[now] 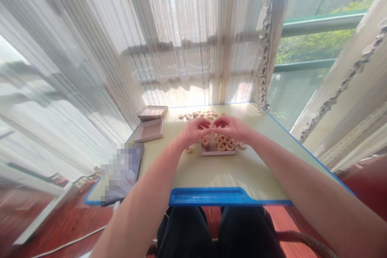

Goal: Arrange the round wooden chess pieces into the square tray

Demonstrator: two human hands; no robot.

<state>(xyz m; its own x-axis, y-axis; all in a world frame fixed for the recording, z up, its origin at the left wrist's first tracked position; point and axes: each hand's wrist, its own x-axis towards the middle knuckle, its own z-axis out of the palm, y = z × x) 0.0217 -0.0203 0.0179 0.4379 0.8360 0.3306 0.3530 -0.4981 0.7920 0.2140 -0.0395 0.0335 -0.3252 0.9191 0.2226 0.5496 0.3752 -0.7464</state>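
My left hand (195, 130) and my right hand (232, 127) meet above a shallow open box (211, 151). Their curled fingertips close from both sides on a round wooden xiangqi piece (213, 126) with a red mark. Inside the box, several dark-marked xiangqi pieces (221, 147) sit at the right and a red-marked piece (205, 142) at the left. The box's far part is hidden by my hands. Just outside it lie a loose piece (188, 150) on the left and another piece (242, 145) on the right.
More xiangqi pieces (208, 113) are scattered beyond my hands. Two shallow box parts, one tray (148, 130) and one lid (152, 111), lie at the far left. A blurred-out tablet-like device (123, 173) rests near the left edge. The table (199, 175) has a blue rim; curtains hang behind it.
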